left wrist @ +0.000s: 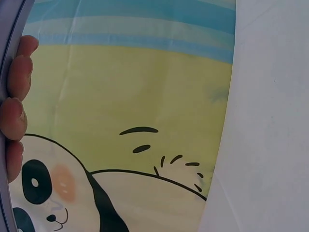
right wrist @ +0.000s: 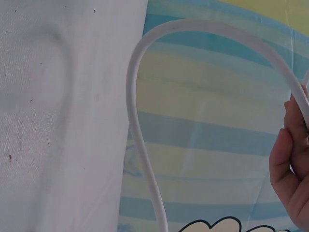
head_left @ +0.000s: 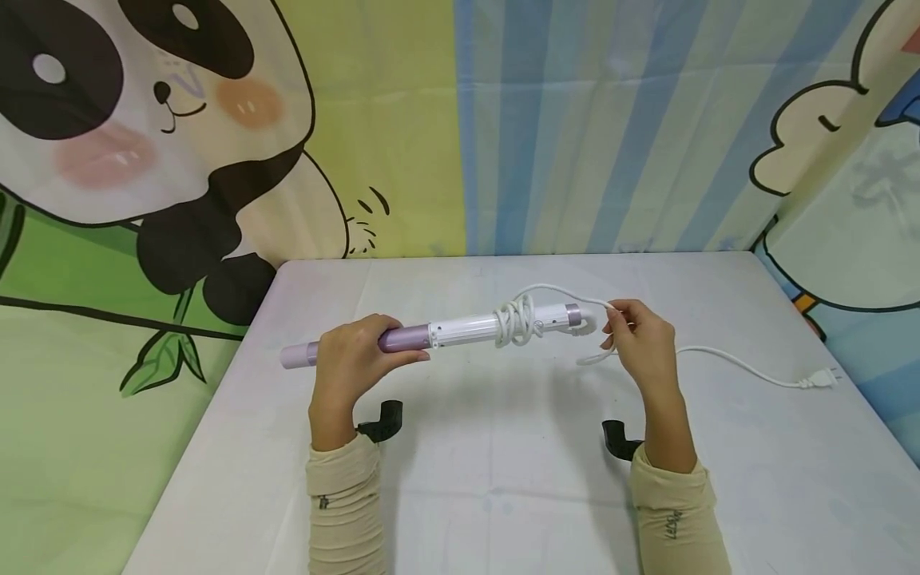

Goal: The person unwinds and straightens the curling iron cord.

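Note:
A lilac and white curling iron (head_left: 463, 329) is held up lengthwise over the table. My left hand (head_left: 352, 355) grips its lilac barrel, and in the left wrist view the fingers (left wrist: 13, 118) curl over the barrel's edge. White power cord (head_left: 516, 321) is wound in several turns around the white handle. At the handle's right end, my right hand (head_left: 644, 345) pinches a loose stretch of that cord. A wide loop of cord (right wrist: 135, 125) arches beside the right fingers (right wrist: 282, 159) in the right wrist view.
The white plug (head_left: 819, 379) lies at the cord's end, near the right edge of the white table (head_left: 496, 495). Black curved pieces (head_left: 388, 421) stick out at both wrists. Behind the table hangs a printed cloth (head_left: 388, 120) with a panda and stripes.

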Available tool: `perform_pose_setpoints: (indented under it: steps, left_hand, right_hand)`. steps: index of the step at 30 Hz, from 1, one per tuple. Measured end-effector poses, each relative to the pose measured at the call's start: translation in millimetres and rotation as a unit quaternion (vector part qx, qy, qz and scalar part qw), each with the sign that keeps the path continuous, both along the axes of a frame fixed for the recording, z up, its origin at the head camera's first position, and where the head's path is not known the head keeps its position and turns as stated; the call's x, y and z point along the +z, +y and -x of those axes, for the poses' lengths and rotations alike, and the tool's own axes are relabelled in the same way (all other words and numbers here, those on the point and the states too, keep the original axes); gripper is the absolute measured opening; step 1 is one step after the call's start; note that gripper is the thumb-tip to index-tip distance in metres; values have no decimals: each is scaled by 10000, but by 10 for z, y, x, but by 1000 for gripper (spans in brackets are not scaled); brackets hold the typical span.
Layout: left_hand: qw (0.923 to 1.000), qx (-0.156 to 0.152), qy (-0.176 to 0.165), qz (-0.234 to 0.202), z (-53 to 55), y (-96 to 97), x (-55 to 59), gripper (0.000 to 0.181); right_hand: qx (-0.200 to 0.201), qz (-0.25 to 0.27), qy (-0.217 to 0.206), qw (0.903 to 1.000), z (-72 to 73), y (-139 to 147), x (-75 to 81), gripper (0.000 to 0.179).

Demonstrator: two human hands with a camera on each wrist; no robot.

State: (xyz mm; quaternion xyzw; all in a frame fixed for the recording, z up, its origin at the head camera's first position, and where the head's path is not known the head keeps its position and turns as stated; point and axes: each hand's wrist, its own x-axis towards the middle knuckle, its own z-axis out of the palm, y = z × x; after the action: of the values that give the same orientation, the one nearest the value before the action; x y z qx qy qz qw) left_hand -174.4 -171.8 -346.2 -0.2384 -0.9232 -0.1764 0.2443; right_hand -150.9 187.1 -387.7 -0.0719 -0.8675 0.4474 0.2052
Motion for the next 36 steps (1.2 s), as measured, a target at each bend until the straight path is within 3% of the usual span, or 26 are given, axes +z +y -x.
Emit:
perform_pose_setpoints:
  steps: [3, 5, 10, 16, 24, 36]
  left_hand:
    - [10000, -9, 28, -21, -3, -2, 3, 52]
    - [10000, -2, 52, -19, -2, -4, 2, 53]
    - [9998, 35, 199, -10, 2, -11, 0, 52]
    - [9991, 121, 411, -51, 13, -35, -12, 51]
    - [9971, 280, 686, -173, 28, -70, -19, 50]
    - [9976, 490, 477, -102, 31, -92, -26, 53]
  right_hand:
    - [171, -435, -683, 9966, -30, -41, 69, 27]
    - [433, -895, -1098, 9890, -52, -61, 123, 26]
    - [1006, -1389, -1624, 9717, -44, -49, 140, 27]
    - [1424, -1525, -1933, 9587, -37, -55, 128, 25]
    - [1945, -1757, -2571, 9302, -39, -54, 145, 27]
    - [2671, -1667, -2739, 9088, -202, 169, 294, 28]
